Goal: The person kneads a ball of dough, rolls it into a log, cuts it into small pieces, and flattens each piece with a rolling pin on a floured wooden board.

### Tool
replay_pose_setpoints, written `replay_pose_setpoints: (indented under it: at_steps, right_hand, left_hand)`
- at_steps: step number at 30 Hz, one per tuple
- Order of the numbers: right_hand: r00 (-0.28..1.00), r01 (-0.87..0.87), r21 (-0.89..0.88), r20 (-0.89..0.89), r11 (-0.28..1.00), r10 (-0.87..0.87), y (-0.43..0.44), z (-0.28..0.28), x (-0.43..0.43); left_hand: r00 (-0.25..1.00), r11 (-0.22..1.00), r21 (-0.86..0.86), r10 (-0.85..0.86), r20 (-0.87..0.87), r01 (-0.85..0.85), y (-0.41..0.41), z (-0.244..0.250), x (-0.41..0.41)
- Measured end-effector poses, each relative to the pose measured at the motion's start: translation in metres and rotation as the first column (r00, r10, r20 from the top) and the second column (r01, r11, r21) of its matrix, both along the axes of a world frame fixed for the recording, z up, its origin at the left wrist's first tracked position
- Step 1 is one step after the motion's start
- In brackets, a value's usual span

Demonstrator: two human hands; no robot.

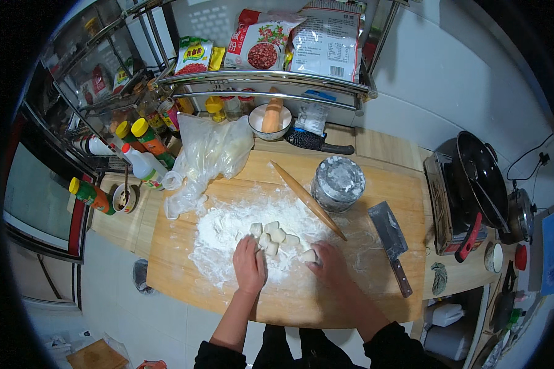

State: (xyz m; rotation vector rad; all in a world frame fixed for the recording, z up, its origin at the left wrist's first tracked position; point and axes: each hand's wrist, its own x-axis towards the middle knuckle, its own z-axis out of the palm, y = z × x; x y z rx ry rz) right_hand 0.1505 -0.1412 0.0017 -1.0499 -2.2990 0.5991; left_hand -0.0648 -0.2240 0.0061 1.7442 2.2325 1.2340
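Small cut dough pieces lie in a loose cluster on white flour, which is spread over a wooden board. My left hand rests at the cluster's near left side, fingers close together against the pieces; what is under the fingertips is hidden. Between the thumb and fingers of my right hand is a single dough piece, apart from the others. A tapered wooden rolling pin lies slantwise beyond my right hand. Right of that hand is a cleaver with a dark handle.
A flour-dusted cylindrical container stands at the board's back right. A clear plastic bag overlaps the back left corner. Bottles crowd the left. A bowl sits behind; a wok rests on a stove at right.
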Motion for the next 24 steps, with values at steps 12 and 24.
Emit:
replay_pose_setpoints:
  at_steps: [12, 24]
  right_hand:
    - [0.995, -0.037, -0.126, -0.097, 0.991, 0.025, 0.002, 0.003, -0.006]
    - [0.989, 0.133, -0.008, 0.064, 0.991, -0.132, -0.001, 0.01, 0.025]
  left_hand:
    - [0.968, 0.967, -0.054, 0.245, -0.057, -0.248, -0.034, -0.008, 0.003]
    - [0.968, 0.972, -0.003, 0.235, -0.087, -0.236, -0.033, -0.012, 0.002]
